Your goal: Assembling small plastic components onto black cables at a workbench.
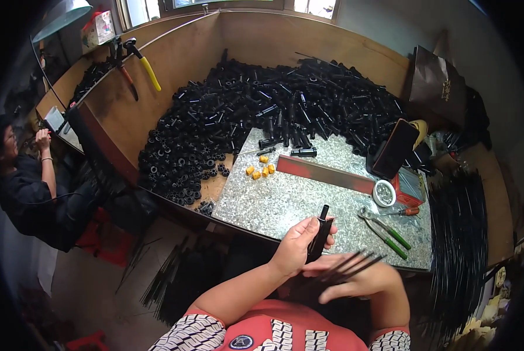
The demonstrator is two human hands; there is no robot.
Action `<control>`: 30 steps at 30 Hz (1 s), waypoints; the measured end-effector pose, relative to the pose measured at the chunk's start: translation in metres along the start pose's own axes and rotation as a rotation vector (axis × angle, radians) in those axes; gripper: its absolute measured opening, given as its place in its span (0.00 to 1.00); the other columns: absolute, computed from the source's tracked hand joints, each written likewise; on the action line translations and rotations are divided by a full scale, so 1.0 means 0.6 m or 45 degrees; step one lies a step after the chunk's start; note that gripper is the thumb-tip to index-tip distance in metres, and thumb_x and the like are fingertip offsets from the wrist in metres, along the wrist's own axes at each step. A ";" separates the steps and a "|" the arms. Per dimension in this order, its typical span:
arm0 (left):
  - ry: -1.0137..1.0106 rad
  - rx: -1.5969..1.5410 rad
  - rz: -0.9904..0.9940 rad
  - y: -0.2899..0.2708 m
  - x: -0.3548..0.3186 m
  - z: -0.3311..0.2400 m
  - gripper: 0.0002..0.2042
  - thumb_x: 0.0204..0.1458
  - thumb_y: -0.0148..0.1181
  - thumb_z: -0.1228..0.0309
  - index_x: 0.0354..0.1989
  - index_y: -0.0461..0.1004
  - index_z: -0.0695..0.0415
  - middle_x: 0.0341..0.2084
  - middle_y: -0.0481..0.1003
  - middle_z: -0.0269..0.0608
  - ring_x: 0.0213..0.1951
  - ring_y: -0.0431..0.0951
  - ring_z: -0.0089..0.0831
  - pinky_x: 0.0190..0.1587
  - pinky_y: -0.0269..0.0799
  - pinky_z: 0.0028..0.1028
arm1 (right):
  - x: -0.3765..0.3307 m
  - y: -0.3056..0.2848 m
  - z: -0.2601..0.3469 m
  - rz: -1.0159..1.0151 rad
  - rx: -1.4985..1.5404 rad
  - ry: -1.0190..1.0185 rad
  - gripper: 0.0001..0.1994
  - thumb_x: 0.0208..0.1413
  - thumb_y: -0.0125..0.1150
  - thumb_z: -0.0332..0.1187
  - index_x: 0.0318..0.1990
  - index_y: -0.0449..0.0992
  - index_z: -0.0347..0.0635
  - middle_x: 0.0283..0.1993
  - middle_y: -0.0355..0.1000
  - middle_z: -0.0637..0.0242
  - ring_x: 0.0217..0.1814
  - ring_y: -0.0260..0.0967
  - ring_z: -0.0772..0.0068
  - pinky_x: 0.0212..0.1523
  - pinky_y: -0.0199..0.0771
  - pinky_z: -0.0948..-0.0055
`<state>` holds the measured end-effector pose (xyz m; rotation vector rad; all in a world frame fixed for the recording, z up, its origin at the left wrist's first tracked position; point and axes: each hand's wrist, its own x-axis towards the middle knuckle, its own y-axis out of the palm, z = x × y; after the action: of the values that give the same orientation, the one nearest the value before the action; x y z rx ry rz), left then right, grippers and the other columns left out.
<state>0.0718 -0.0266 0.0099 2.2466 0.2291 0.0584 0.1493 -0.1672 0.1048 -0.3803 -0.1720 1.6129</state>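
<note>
My left hand [300,243] is closed round a black tubular part [319,240], with a narrower stem sticking up from its top. Just to the right and nearer my body, my right hand [364,278] holds several thin black rods [352,266], which fan out above its fingers; motion blurs this hand. Both hands are in front of the speckled tabletop's [273,202] near edge. Green-handled pliers [385,231] lie on the top beyond my right hand. Several small yellow pieces [257,174] lie farther off to the left.
A big heap of black plastic parts [262,99] fills the table's back and left. A flat metal bar [326,174], white round dish [384,193], screwdriver [405,211] and propped phone [392,149] sit at right. Long black rods [458,245] hang beyond. A person [25,181] sits far left.
</note>
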 end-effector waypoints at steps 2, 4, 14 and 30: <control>0.019 -0.017 -0.001 -0.001 0.000 0.000 0.18 0.65 0.41 0.61 0.53 0.67 0.62 0.39 0.74 0.37 0.36 0.74 0.21 0.43 0.71 0.23 | -0.009 -0.058 0.027 0.095 -0.021 -0.011 0.31 0.43 0.73 0.34 0.56 0.69 0.34 0.48 0.73 0.57 0.51 0.71 0.66 0.49 0.71 0.69; -0.017 -0.092 -0.027 0.000 0.002 0.005 0.18 0.65 0.41 0.62 0.53 0.67 0.62 0.39 0.74 0.37 0.37 0.74 0.21 0.43 0.70 0.24 | -0.009 -0.110 0.014 0.013 0.040 -0.099 0.30 0.43 0.73 0.33 0.55 0.70 0.31 0.47 0.74 0.55 0.48 0.72 0.64 0.47 0.72 0.69; 0.008 0.035 0.036 0.002 -0.010 0.004 0.19 0.65 0.39 0.62 0.55 0.63 0.65 0.42 0.73 0.42 0.40 0.74 0.26 0.46 0.69 0.27 | 0.239 -0.168 -0.055 -0.539 -1.133 -0.315 0.18 0.45 0.66 0.29 0.46 0.75 0.40 0.48 0.68 0.57 0.53 0.64 0.55 0.54 0.66 0.62; 0.000 -0.015 0.113 0.002 -0.011 0.003 0.19 0.65 0.39 0.61 0.55 0.65 0.63 0.41 0.73 0.40 0.39 0.73 0.24 0.45 0.68 0.26 | 0.298 -0.163 -0.067 -0.502 -1.139 -0.368 0.10 0.47 0.65 0.32 0.36 0.77 0.38 0.44 0.69 0.60 0.49 0.65 0.59 0.52 0.66 0.65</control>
<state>0.0658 -0.0297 0.0101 2.2443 0.1284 0.1069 0.2481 0.0132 0.0755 -0.7343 -1.1368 1.1158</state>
